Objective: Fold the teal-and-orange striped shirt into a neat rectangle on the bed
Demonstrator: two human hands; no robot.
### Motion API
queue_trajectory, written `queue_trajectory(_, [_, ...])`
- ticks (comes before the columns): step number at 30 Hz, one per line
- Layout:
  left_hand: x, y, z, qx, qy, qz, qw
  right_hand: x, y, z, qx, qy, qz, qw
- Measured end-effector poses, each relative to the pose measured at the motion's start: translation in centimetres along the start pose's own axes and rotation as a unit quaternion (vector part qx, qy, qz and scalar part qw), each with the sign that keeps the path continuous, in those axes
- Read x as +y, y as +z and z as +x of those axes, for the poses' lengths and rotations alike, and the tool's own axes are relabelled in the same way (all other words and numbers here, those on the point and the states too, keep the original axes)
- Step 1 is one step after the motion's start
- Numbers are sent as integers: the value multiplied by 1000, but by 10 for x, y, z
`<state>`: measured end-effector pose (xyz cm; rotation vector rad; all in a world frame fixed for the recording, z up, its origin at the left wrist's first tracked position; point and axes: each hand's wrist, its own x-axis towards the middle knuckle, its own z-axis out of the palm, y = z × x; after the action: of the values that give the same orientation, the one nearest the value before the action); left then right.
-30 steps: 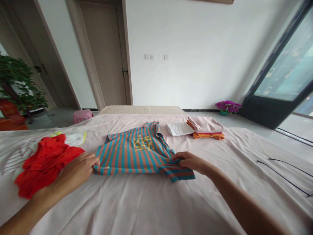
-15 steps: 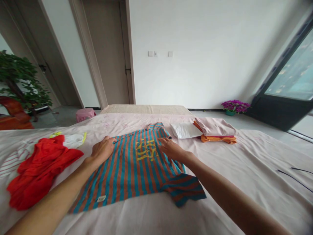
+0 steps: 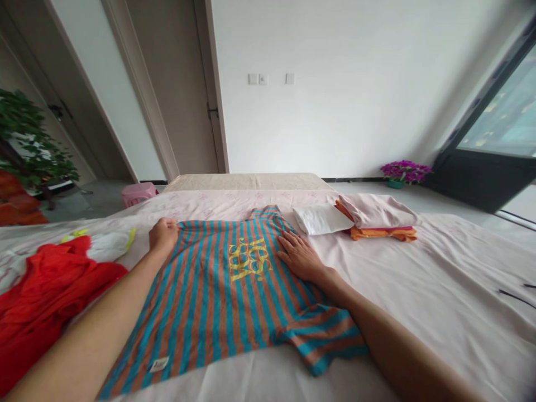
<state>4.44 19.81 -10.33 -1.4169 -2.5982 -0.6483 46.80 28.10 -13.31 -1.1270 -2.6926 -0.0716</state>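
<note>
A blue-and-brown striped T-shirt [image 3: 209, 290] with yellow lettering lies spread on the bed, its hem toward the left and its neck toward the right. At the far left corner of the hem, my left hand [image 3: 164, 235] is closed, pinching the fabric edge. My right hand [image 3: 299, 254] rests flat near the neck end, fingers stretched out over the cloth. One short sleeve [image 3: 326, 335] sticks out on the near side under my right forearm; the other sleeve [image 3: 267, 212] points away at the far side.
A red garment [image 3: 54, 285] lies crumpled at the left, beside a white one with yellow trim [image 3: 111, 244]. Folded clothes [image 3: 377, 212] are stacked at the right, next to a folded white cloth [image 3: 322, 219]. Dark cords [image 3: 519, 298] lie at the far right.
My left hand has moved left and away, and the shirt's far hem edge now lies straighter. My right hand has shifted slightly right and flattened on the cloth.
</note>
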Motion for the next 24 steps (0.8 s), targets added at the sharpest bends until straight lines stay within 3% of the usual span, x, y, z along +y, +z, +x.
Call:
queue_trajectory(3, [18,13,-10,49,0,12,999,0,0,0,-2,-1,3,1000])
queue_trajectory(5, [33,23,-25,53,58,15,997,0,-1,-1,-2,0,2,1000])
queue_trajectory(8, [45,34,-50,-14,205,22,978,-2,-3,-2,-2,3,-8,1000])
queue_trajectory(10, [43,37,-60,-76,259,45,962,-4,-4,-3,-2,10,-19,1000])
queue_trajectory(13, [23,36,-62,-110,212,98,966,-5,-5,-4,-6,28,-35,999])
queue_trajectory(18, [-13,28,-48,-81,64,138,985,-5,-5,-3,-21,53,-40,998])
queue_trajectory(24, [-11,19,-40,-10,18,137,990,-6,-3,-2,-15,51,-43,998])
